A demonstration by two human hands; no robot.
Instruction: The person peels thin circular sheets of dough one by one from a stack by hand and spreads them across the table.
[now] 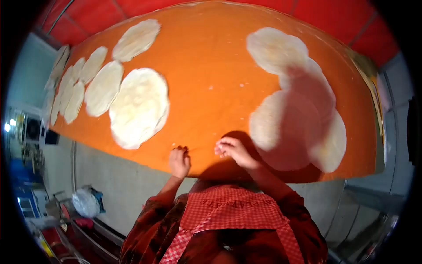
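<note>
Loosely, the right hand (233, 151) hung over the near part of the orange tabletop (206, 110), its fingers bent and drawn close to the thumb; whether they pinched anything could not be told. The left hand (179, 162) was beside the near edge, knuckles up and fingers curled, the tips too hidden to show whether they met. A crumb (173, 144) lay just beyond it.

Just right of the right hand was the near right round (266, 119), thin and pale, and this closeness was the likeliest source of trouble: a careless swing of the forearm or sleeve (292, 207) could have dragged or creased its edge. It overlapped the right-edge round (336, 147) and the group reaching up to the far right round (272, 48), so if soft they might have stuck together, and pulling one might have torn or shifted another. A dark shadow across that group made the overlaps hard to read.

To the left, the large round (138, 105) just met its neighbor (104, 88), with smaller-looking rounds crowded toward the far left, leaving little room for fingers between them. The apron (233, 207) hung close to the near edge, where it could have brushed the surface. Low on the left was a plastic bag (85, 202).
</note>
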